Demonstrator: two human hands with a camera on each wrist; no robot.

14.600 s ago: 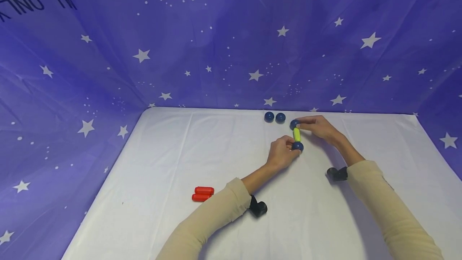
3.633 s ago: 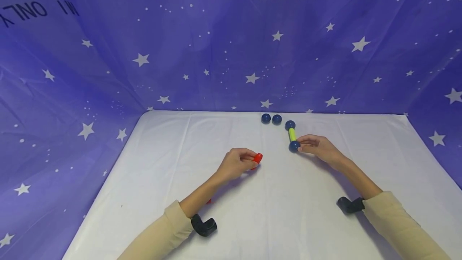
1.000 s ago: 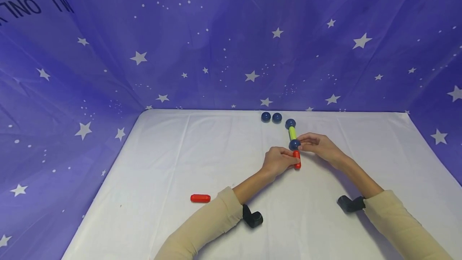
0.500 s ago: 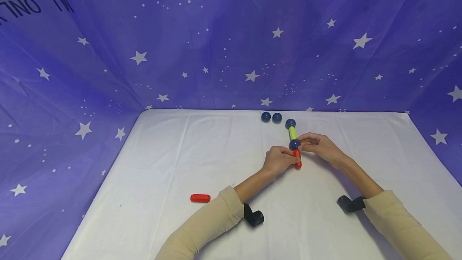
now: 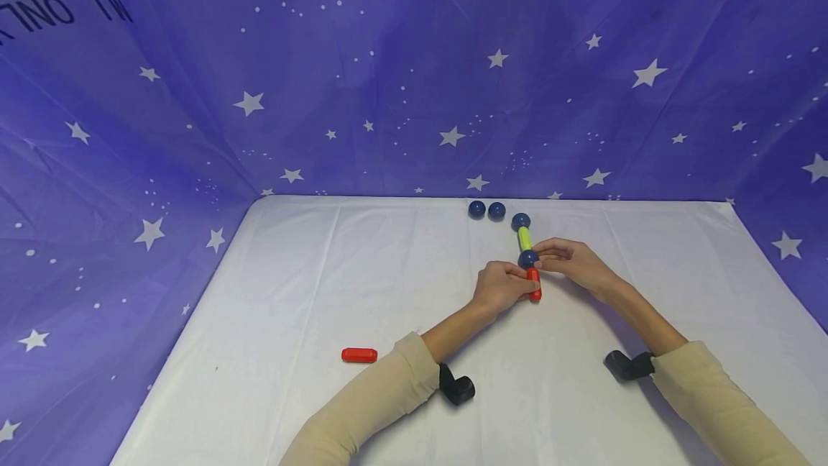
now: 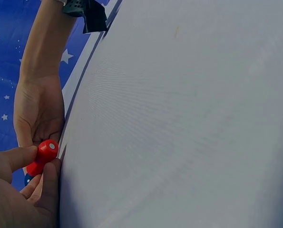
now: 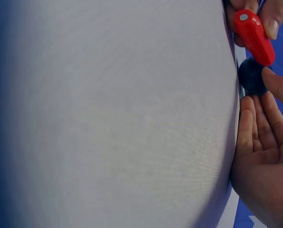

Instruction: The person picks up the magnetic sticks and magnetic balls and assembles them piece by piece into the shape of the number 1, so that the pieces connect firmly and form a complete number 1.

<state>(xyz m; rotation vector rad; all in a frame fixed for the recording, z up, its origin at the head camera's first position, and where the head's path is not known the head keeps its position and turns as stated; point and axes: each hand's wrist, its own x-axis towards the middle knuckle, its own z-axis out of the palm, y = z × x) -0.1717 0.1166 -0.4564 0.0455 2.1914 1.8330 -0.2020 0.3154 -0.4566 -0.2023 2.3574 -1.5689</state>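
Note:
In the head view my left hand [image 5: 500, 286] pinches a red magnetic rod [image 5: 535, 294] between thumb and fingers. The rod's far end is right at a blue ball [image 5: 527, 259], which my right hand [image 5: 578, 262] holds with its thumb and fingertips. From that ball a yellow-green rod [image 5: 525, 239] runs back to another blue ball [image 5: 520, 221], making one line on the table. The right wrist view shows the red rod [image 7: 255, 38] meeting the ball [image 7: 251, 78], and a small silvery dot on the rod's free end. The left wrist view hides most of the ball behind fingers.
Two loose blue balls [image 5: 486, 211] sit side by side near the back edge of the white-covered table [image 5: 291, 272]. A second red rod [image 5: 359, 355] lies by the left sleeve. A purple starry cloth [image 5: 388, 92] hangs behind the table.
Earlier both hands held the yellow-green rod's balls; my left hand has since taken one of two red rods and brought it to the near ball. Over the last second the hands barely shift.

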